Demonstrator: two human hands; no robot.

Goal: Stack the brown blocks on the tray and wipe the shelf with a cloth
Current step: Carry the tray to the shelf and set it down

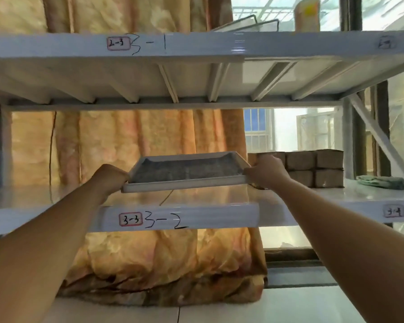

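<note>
A white tray (pixel 184 184) with a dark speckled bottom hangs just above the white shelf (pixel 177 217) marked 3-2, its near edge tipped down toward me. My left hand (pixel 110 177) grips the tray's left edge and my right hand (pixel 266 172) grips its right edge. Several brown blocks (pixel 313 167) stand stacked two high on the shelf, right behind my right hand. A folded green cloth (pixel 381 181) lies on the shelf to the right of the blocks.
An upper shelf (pixel 173 46) marked 3-1 runs overhead, with a wire rack (pixel 245 24) and a tan cylinder (pixel 307 14) on it. An orange curtain (pixel 138 141) hangs behind the shelving. A diagonal brace (pixel 380 138) stands at the right, and a window (pixel 287 129) lies beyond.
</note>
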